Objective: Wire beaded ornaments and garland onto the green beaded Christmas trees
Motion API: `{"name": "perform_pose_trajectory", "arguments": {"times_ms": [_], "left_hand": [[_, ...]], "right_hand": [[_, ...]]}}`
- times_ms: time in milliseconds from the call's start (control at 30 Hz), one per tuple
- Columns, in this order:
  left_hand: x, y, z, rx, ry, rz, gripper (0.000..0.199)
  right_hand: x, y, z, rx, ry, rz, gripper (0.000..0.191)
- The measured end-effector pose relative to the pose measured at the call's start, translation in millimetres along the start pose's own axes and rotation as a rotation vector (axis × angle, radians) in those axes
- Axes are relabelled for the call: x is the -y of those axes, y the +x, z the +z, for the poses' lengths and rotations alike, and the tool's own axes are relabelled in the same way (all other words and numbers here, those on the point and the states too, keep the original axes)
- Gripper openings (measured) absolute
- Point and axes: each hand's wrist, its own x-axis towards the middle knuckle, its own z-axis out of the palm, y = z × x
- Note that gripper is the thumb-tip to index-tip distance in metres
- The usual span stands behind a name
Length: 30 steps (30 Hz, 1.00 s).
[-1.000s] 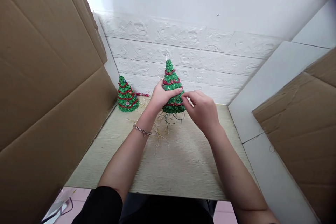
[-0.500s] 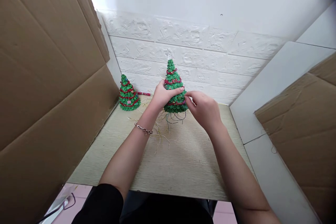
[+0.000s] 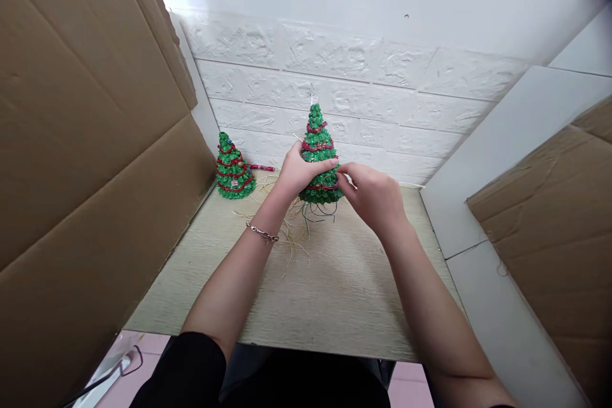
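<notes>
Fingers of the left hand (image 3: 299,171) are clamped on a green Christmas tree (image 3: 319,154), the thumb lying across its front below the middle and pointing right, the other fingers mostly hidden behind its left side. Right hand (image 3: 375,194) brings its thumb and forefinger close together at the tree's lower right edge, just past the left thumb's tip; whether they pinch anything between them, I cannot tell. So the tree stands between both hands, roughly upright, clear tip (image 3: 313,99) at the top, with dark wires showing below its base. Pale strings lie spread on the table (image 3: 344,293) beneath and beside the left wrist. Well apart to the left stands a smaller tree (image 3: 234,169), a red stick (image 3: 262,167) just beside it.
</notes>
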Motion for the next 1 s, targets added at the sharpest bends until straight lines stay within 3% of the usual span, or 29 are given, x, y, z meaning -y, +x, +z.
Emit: {"name": "perform_pose_trajectory", "arguments": {"times_ms": [267,533,700,800,1000], "left_hand": [[-2.7,-1.6,0.1,-0.017,0.009,-0.001,0.055],[-0.9,0.0,-0.5,-0.044,0.062,-0.004,0.051],[-1.4,0.4,-0.9,-0.055,0.095,0.006,0.052],[-3.3,-0.9,-0.2,-0.044,0.069,0.009,0.052],[-1.7,-1.3,0.5,-0.039,0.043,-0.004,0.052]], "right_hand": [[3.9,-1.3,2.2,-0.034,-0.053,-0.012,0.026],[12.6,-1.9,11.7,0.059,-0.009,-0.071,0.023],[12.7,0.2,26.0,-0.074,0.205,-0.071,0.029],[8.6,1.8,33.1,-0.124,0.299,-0.140,0.025],[8.7,4.1,29.7,0.006,0.290,-0.163,0.027]]}}
